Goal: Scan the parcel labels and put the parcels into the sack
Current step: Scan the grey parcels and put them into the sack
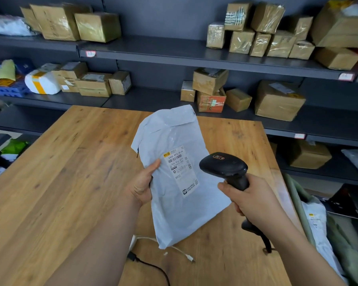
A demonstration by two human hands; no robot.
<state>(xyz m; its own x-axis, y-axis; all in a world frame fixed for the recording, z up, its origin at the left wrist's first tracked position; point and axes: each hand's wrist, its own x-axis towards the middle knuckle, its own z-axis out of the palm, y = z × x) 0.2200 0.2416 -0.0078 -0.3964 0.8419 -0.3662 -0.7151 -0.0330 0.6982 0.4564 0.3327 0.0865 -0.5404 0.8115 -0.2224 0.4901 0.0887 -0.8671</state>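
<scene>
The person is standing at a wooden worktop (60,172) and holding a pale grey plastic mailer parcel (174,215) up over its middle, clear of the wood. The left hand (144,182) is gripping the parcel's left edge, thumb lying on top near the printed label (181,170) and the other fingers hidden beneath. The label is facing upward, and the parcel is tilting so that its folded flap is pointing towards the far edge and its lower corner is hanging towards the near edge.

The right hand (254,199) is clenching the handle of a black barcode scanner (223,165), all fingers wrapped round it. The scanner's head is hovering just beside the label, over the parcel's right side, and its dark cord (265,240) is trailing down to the worktop's right edge.

Off that right edge a greenish sack (347,252) is sagging open, with a white labelled parcel (314,215) lying inside.

Near the worktop's near edge, under the held parcel, a thin white cable (180,251) and a black cable (151,267) are lying loose. Behind the worktop, dark shelves (174,52) are carrying stacks of taped cardboard boxes (277,100) and a few soft white packets (42,83).
</scene>
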